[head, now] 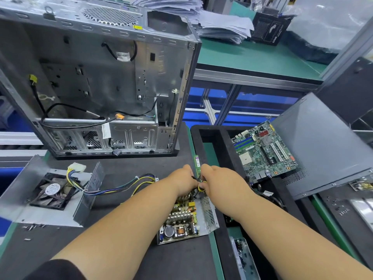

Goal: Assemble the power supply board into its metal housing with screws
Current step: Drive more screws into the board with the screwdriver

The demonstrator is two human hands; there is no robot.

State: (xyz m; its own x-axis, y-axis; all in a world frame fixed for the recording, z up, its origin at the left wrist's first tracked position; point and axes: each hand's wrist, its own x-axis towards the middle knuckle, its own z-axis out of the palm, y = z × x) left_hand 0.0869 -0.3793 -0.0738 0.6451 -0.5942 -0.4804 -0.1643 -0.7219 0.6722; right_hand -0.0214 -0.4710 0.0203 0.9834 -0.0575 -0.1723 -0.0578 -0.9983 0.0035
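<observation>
The power supply board [181,221] lies in its metal housing, whose perforated wall [209,211] stands along the board's right side. My left hand [182,182] and my right hand [219,183] meet at the board's far end, fingers curled around a small black and yellow item [201,187]. I cannot tell whether it is a tool or wiring. A cable bundle [121,186] runs left from under my left hand to a white connector [77,168]. The housing cover [50,217] with its fan [53,190] lies open at the left.
An open PC case [101,77] stands behind the work area. A motherboard [264,152] leans in a black tray [222,142] beside a grey side panel [323,148]. A memory stick [196,164] lies past my hands. Loose screws [30,227] sit front left.
</observation>
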